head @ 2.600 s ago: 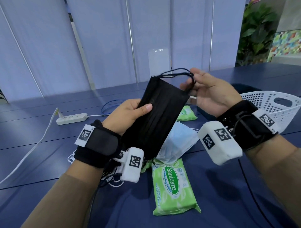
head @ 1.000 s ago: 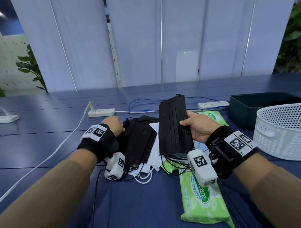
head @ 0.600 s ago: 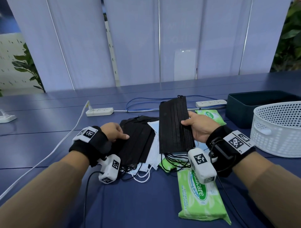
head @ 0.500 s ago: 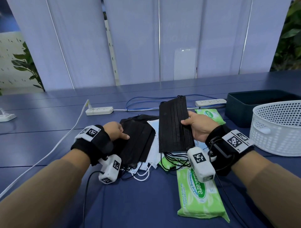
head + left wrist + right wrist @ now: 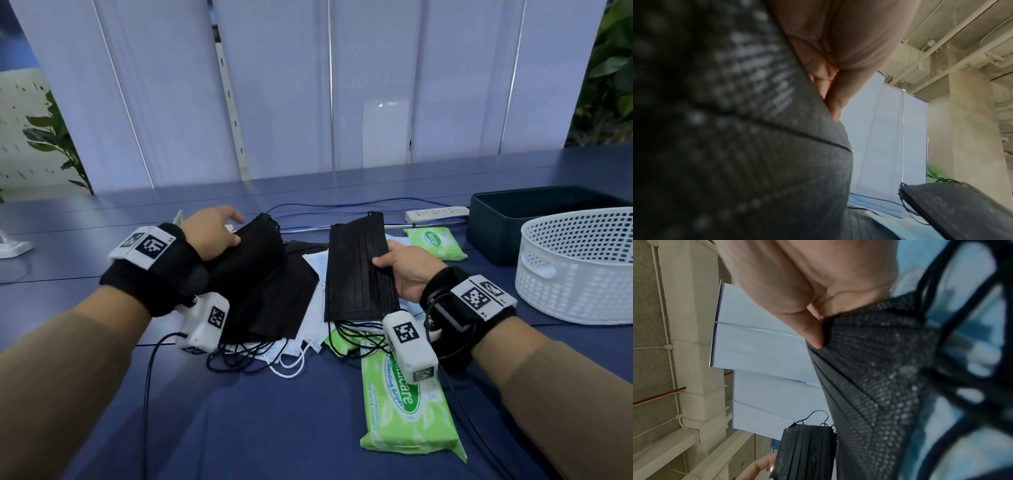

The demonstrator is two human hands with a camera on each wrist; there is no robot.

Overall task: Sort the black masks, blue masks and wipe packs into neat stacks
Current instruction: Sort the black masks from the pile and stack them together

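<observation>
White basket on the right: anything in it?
Cannot tell. The head view shows only the white basket's outer wall and far inner wall; its floor is hidden.

The near wipe pack on the counter reads "Sanicare" and "Cleansing Wipes", its first letters hidden by a wrist camera; smaller print below is too fine to make out. The far wipe pack also reads "Sanicare".

We see matte black pleated fabric masks, a pale blue paper mask, bright green plastic wipe packs with white lettering, a white perforated plastic basket, a dark teal box and a navy table.
</observation>
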